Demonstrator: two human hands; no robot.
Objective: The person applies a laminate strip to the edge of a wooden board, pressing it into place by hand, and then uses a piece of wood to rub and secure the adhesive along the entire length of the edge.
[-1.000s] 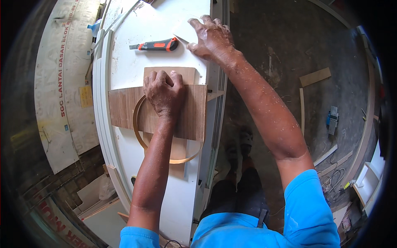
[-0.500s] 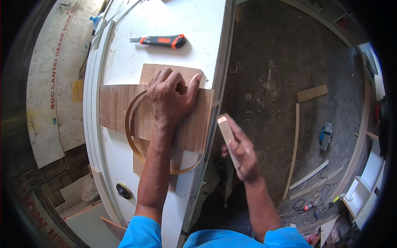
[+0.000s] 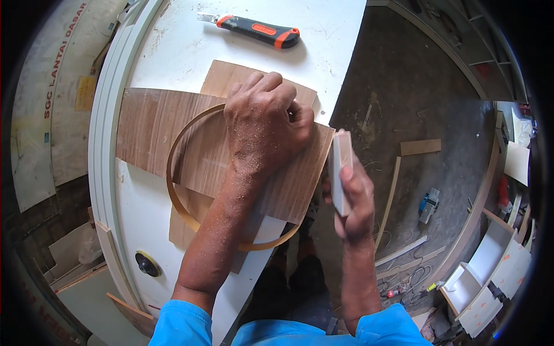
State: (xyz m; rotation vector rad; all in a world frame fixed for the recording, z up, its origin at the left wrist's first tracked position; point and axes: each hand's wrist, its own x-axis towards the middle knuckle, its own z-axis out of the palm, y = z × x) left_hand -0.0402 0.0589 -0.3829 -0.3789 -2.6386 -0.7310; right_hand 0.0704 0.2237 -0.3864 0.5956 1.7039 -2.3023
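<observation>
A brown wood-grain board (image 3: 151, 126) lies across the white bench top. My left hand (image 3: 262, 118), dusted with fine particles, rests on it with its fingers curled closed; what is under them is hidden. From beneath that hand and wrist a thin tan strip (image 3: 171, 170) loops out to the left and round below the board. My right hand (image 3: 359, 199) grips a small pale rectangular wood block (image 3: 342, 167), held upright beside the board's right edge. Whether block and edge touch, I cannot tell. Other wood pieces (image 3: 222, 78) stick out from under the board.
A black and orange utility knife (image 3: 262, 32) lies on the white bench (image 3: 173, 52) beyond the board. A round black and yellow pad (image 3: 148, 263) sits near its left side. Right of the bench, wood strips (image 3: 388, 202), a blue and grey tool (image 3: 429, 205) and cables occupy the floor.
My right hand has brought the block up and right, close along the board's right edge. My left hand stays on the board. The whole view has shifted and come nearer.
</observation>
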